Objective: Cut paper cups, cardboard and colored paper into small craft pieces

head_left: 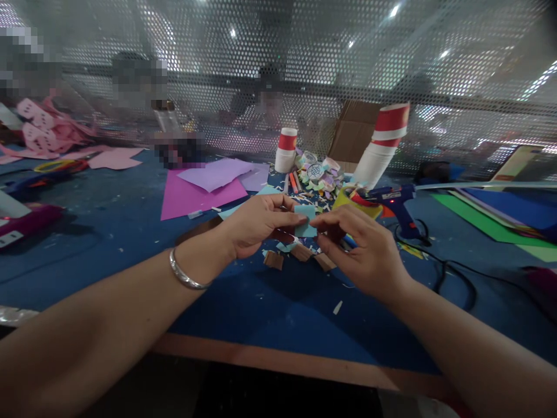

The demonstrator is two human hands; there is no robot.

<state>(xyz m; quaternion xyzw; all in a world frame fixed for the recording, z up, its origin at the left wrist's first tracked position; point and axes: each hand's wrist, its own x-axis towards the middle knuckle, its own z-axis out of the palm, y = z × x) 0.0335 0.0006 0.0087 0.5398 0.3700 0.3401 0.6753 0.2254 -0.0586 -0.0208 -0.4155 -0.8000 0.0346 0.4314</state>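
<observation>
A small light blue paper piece [307, 229] is held up in front of me over the table. My left hand [256, 223] pinches it from the left, thumb on top and fingers behind. From the right, the fingertips of my right hand [363, 247] close on the paper's edge. Just below lie cut bits of brown cardboard [274, 260] and some light blue scraps [286, 247]. A blue glue gun [398, 203] rests on a yellow holder [354, 203] behind my right hand.
Purple paper sheets [213, 177] lie left of centre. Stacked paper cups [380, 145] stand behind, beside a heap of cut paper pieces [319, 174]. A black cord [456, 273] loops at right, near coloured sheets [483, 217]. A perforated metal screen [209, 69] closes off the back.
</observation>
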